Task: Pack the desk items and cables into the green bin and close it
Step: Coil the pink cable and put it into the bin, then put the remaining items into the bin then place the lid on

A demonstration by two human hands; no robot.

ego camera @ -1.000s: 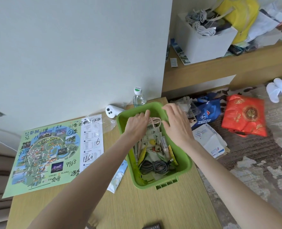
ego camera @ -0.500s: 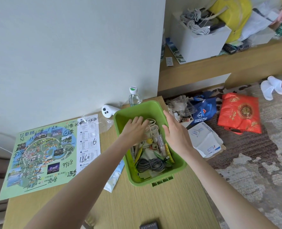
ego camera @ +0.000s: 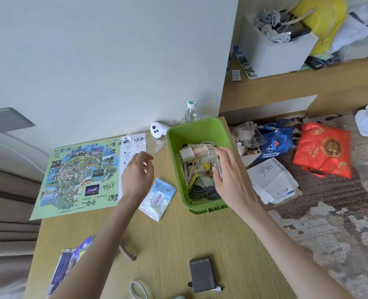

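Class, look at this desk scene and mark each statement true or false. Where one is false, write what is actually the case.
1. A coiled grey cable lies inside the green bin. True.
2. The wet wipes pack is inside the bin. False: it lies on the desk, to the left of the bin.
3. The left hand grips the water bottle. False: the hand is open above the desk and holds nothing, while the bottle stands behind the bin by the wall.
4. The dark box lies on the desk, outside the bin. True.
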